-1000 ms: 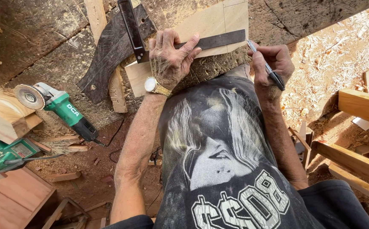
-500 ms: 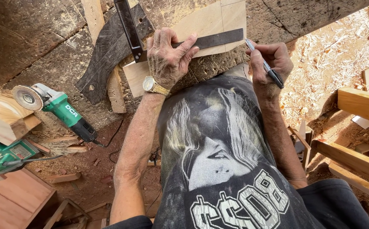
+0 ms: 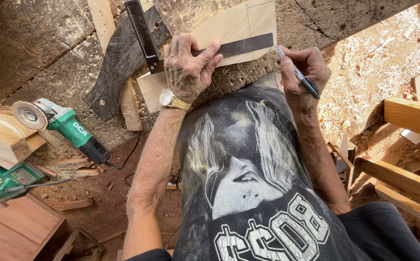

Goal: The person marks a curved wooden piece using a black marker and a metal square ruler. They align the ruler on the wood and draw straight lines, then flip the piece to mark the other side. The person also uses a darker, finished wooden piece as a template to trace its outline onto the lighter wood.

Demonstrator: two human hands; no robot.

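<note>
From the head view, the left hand lay flat, fingers spread, pressing a dark square onto a pale board at the far bench edge. The right hand pinched a pen, tip at the blade's right end. A green grinder lay left.

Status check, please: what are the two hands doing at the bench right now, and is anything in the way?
Left hand flat on metal square, pinning it to wood board. Right hand holds pen, tip at the square's end. Nothing blocking; angle grinder lies aside.
</note>
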